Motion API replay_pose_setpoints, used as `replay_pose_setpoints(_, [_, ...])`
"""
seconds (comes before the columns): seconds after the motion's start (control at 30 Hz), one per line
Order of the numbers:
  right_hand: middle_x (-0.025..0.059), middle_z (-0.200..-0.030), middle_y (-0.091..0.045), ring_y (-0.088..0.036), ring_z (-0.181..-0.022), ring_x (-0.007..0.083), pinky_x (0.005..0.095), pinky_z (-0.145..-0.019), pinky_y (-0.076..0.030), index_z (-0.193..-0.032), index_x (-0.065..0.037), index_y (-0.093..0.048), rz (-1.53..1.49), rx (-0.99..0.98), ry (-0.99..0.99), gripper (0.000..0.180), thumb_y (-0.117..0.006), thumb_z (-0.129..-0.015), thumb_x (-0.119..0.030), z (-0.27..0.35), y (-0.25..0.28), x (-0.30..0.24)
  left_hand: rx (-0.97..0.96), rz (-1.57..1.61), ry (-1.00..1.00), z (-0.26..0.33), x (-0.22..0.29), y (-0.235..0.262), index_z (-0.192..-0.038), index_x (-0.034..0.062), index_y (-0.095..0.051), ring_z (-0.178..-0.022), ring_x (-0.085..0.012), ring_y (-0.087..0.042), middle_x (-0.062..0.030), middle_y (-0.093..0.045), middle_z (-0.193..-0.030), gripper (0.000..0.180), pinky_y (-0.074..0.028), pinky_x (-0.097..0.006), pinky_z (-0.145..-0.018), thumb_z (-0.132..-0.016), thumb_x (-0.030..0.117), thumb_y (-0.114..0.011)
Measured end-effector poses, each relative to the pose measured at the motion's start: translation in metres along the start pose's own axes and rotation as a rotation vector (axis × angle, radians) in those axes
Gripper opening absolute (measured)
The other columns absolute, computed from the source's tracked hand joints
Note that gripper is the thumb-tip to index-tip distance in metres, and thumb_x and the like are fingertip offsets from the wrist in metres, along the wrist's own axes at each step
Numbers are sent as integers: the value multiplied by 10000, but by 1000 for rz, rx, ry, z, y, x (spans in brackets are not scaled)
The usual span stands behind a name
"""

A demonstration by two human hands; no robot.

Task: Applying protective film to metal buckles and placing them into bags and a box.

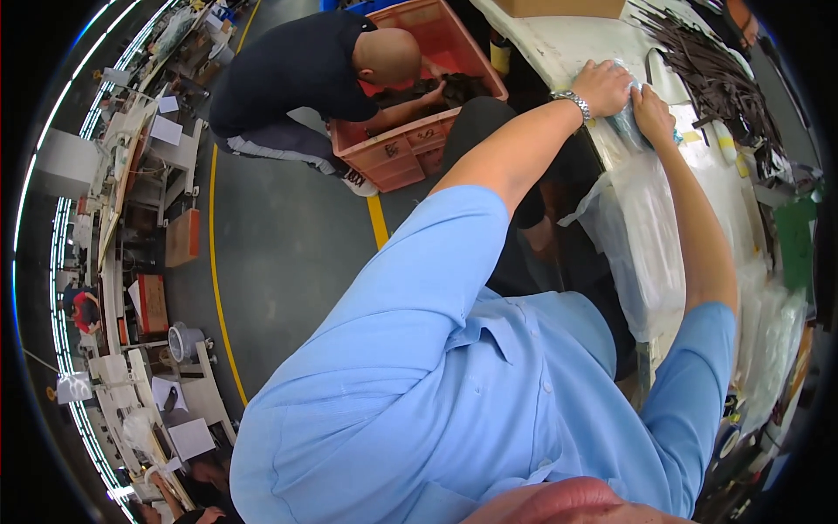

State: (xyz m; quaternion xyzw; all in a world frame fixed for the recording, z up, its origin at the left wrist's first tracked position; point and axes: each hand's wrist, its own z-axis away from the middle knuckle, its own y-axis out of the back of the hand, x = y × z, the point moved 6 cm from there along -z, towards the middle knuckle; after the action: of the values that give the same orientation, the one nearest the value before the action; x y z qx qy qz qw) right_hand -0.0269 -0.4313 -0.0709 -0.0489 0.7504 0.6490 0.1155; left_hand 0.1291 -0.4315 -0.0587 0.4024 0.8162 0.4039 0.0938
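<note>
Over the white worktable (729,196), both my hands meet at a crinkled bluish clear plastic bag (625,127). My left hand (602,87), with a metal band on its wrist, presses on the bag's left side with fingers curled. On the bag's other side, my right hand (653,115) has its fingers bent and closed at the edge. What is inside the bag cannot be made out, as my hands cover part of it. Sheets of clear plastic (642,253) lie below my hands and hang over the table's edge.
A pile of dark brown straps (711,74) lies to the right of my hands. A cardboard box (559,7) sits at the table's far end. At left, a co-worker (297,74) bends over a red-orange crate (393,144) with dark items inside. Workbenches (122,192) line the far left.
</note>
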Motion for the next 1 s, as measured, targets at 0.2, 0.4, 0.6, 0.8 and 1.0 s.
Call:
replay_pose_setpoints(0.2, [218, -1461, -630, -548, -1379, 472, 659, -1087, -402, -1353, -70, -606, 27, 80, -2, 579, -372, -1092, -530, 7, 5, -4, 84, 16, -4, 2, 0, 1, -1073, 133, -742, -1195, -279, -631, -60, -731, -1155, 280, -480, -530, -967, -995, 278, -515])
replay_pose_setpoints(0.4, [219, -1464, -622, -549, -1374, 469, 638, -1094, -420, -1376, -79, -583, 32, 138, 16, 573, -361, -1097, -528, 8, 4, -7, -163, 11, 91, -9, -7, -7, -1321, 155, -731, -1368, -272, -566, -22, -693, -1414, 418, -412, -581, -1085, -1019, 348, -517])
replay_pose_setpoints(0.6, [215, -1395, -640, -603, -1279, 486, 640, -1008, -487, -1402, -132, -590, 160, 155, 37, 533, -380, -1114, -529, -2, -2, 7, -53, 64, 104, -4, -2, -11, -1374, 103, -690, -1480, -324, -491, -84, -651, -1488, 473, -356, -641, -1186, -1027, 372, -514])
replay_pose_setpoints(0.8, [215, -1324, -670, -625, -1222, 481, 619, -964, -510, -1353, -102, -602, 152, 197, 85, 504, -392, -1129, -503, 9, -1, 6, -51, 104, 96, -3, 1, -14, -1360, 111, -710, -1426, -301, -513, -70, -663, -1455, 439, -363, -583, -1159, -1005, 314, -550])
replay_pose_setpoints(1.0, [217, -1342, -665, -623, -1219, 486, 607, -986, -499, -1373, -99, -607, 127, 205, 91, 521, -387, -1131, -504, 12, 5, -5, -44, 75, 102, -1, -2, -11, -1360, 104, -707, -1446, -314, -499, -72, -644, -1489, 437, -354, -588, -1174, -1009, 307, -543])
